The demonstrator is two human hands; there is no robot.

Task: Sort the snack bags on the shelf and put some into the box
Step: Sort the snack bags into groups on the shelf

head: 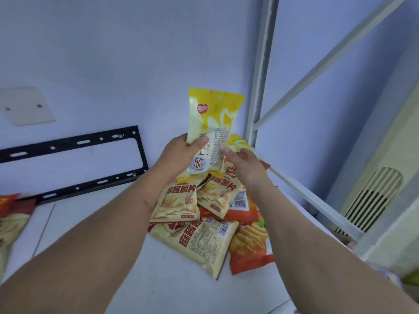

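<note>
While the left hand has its grip closed around a glossy yellow-and-white snack bag, held upright above the white shelf, the right hand hovers beside it, fingers loose, over piled cream and orange crisp bags.

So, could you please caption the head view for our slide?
Left hand lifts a yellow snack bag above the shelf pile; right hand reaches in.

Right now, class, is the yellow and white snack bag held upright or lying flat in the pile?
Upright: the left hand grips the yellow and white snack bag near its lower half, top seam upward, above the pile.
</note>
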